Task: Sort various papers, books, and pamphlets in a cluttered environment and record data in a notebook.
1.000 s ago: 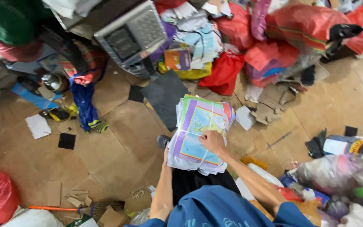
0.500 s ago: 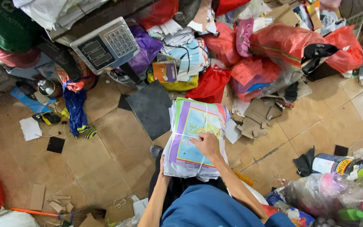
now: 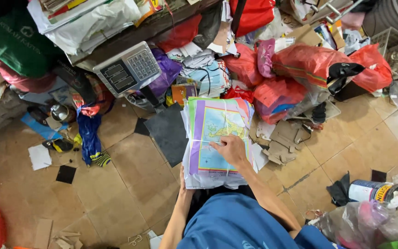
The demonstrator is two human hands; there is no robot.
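Head view: a tied bundle of papers [image 3: 217,143], a map sheet on top, is held at chest height above the tiled floor [image 3: 116,184]. The right hand [image 3: 230,150] hooks the string; the left hand [image 3: 183,177] cups the underside, fingers hidden. Probably heavy and floppy: support underneath. A weighing scale [image 3: 127,69] stands beyond.

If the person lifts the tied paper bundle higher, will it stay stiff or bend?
The bundle looks thick, so probably heavy. Its edges look uneven, so sheets may sag or slip. The right hand presses on top and the left hand supports the edge.
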